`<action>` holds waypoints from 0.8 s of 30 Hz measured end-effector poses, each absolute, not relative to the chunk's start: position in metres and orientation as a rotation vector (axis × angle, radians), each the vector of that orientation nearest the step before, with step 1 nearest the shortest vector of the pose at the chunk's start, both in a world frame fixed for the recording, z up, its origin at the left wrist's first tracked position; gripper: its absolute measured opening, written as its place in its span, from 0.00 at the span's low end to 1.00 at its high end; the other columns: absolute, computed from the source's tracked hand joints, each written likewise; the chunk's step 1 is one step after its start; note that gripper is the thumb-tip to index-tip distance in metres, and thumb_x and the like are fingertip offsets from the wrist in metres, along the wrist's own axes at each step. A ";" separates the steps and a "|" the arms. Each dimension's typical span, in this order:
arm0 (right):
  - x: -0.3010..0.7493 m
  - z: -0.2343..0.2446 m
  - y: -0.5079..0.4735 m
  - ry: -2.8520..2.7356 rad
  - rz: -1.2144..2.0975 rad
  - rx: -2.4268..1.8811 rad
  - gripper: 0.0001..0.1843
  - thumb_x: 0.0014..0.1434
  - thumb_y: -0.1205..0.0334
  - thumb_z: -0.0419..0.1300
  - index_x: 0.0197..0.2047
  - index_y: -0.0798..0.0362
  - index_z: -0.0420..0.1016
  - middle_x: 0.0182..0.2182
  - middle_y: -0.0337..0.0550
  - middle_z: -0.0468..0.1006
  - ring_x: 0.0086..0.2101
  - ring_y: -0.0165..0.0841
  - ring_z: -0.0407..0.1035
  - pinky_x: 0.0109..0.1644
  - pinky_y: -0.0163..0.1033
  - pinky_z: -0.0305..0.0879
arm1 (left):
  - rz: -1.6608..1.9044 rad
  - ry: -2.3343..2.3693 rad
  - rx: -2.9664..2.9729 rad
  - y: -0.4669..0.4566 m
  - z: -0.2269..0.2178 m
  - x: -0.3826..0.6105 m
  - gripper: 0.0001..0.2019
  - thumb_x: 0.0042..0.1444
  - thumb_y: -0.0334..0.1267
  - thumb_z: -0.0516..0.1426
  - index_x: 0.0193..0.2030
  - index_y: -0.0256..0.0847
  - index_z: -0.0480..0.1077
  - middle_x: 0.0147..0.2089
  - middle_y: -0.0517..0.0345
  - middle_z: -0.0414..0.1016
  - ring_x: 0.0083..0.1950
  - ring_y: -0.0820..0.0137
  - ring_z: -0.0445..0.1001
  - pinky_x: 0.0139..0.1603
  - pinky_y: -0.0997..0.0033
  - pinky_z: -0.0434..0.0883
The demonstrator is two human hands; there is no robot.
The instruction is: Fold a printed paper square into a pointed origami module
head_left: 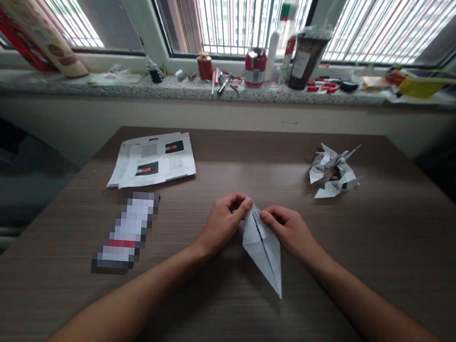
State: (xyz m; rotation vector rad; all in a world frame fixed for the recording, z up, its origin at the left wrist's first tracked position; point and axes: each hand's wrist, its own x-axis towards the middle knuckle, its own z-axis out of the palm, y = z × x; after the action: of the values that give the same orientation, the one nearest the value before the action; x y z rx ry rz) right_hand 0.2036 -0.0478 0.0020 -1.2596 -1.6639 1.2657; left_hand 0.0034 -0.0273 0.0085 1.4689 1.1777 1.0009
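A folded white paper (264,244), long and kite-shaped, is held up between my two hands above the table. Its narrow tip points down toward me, and a dark slit runs along its middle. My left hand (231,213) pinches the upper left end between thumb and fingers. On the other side, my right hand (284,224) grips the upper right edge, thumb on top. The fingers behind the paper are partly hidden.
Printed sheets (154,158) lie at the table's back left, with a pixelated oblong object (126,231) nearer me. Folded paper pieces (333,170) sit clustered at the back right. Along the granite windowsill (117,86) stand a red can (255,68), a dark cup (306,59) and small items.
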 end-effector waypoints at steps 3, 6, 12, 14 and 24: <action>0.203 0.000 -0.048 -1.705 1.209 -1.299 0.18 0.68 0.47 0.59 0.36 0.51 0.79 0.30 0.40 0.78 0.32 0.35 0.70 0.36 0.38 0.64 | 1.003 1.180 1.492 -0.027 0.007 0.003 0.15 0.67 0.48 0.59 0.35 0.38 0.74 0.34 0.58 0.74 0.34 0.70 0.70 0.36 0.72 0.68; 0.203 0.001 -0.048 -1.718 1.178 -1.318 0.17 0.68 0.46 0.60 0.36 0.50 0.80 0.30 0.40 0.79 0.32 0.35 0.70 0.36 0.38 0.64 | 1.005 1.189 1.517 -0.027 0.007 0.003 0.15 0.67 0.48 0.58 0.35 0.38 0.73 0.33 0.59 0.73 0.34 0.70 0.69 0.36 0.72 0.67; 0.203 0.001 -0.048 -1.723 1.133 -1.326 0.18 0.68 0.48 0.60 0.35 0.51 0.81 0.30 0.40 0.80 0.31 0.35 0.71 0.34 0.38 0.63 | 0.914 1.127 1.557 -0.027 0.008 0.003 0.18 0.67 0.50 0.58 0.35 0.38 0.74 0.32 0.58 0.73 0.34 0.69 0.70 0.35 0.72 0.66; 0.203 0.000 -0.048 -1.721 1.124 -1.323 0.18 0.68 0.48 0.60 0.35 0.51 0.81 0.30 0.40 0.80 0.31 0.35 0.71 0.34 0.37 0.64 | 0.891 1.105 1.561 -0.027 0.006 0.003 0.18 0.66 0.51 0.58 0.35 0.37 0.75 0.33 0.57 0.74 0.35 0.69 0.71 0.36 0.72 0.67; 0.212 0.004 -0.047 -1.957 0.698 -1.217 0.13 0.69 0.57 0.61 0.55 0.49 0.76 0.48 0.48 0.79 0.47 0.39 0.75 0.52 0.45 0.73 | 1.009 1.311 1.674 -0.015 -0.001 -0.006 0.17 0.66 0.49 0.58 0.32 0.38 0.73 0.30 0.60 0.72 0.32 0.70 0.68 0.33 0.72 0.64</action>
State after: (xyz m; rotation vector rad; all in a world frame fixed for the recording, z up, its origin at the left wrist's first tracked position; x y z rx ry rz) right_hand 0.2117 -0.0471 0.0036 -1.2165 -1.9567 0.6979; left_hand -0.0060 -0.0149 -0.0014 1.6738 1.3106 1.0086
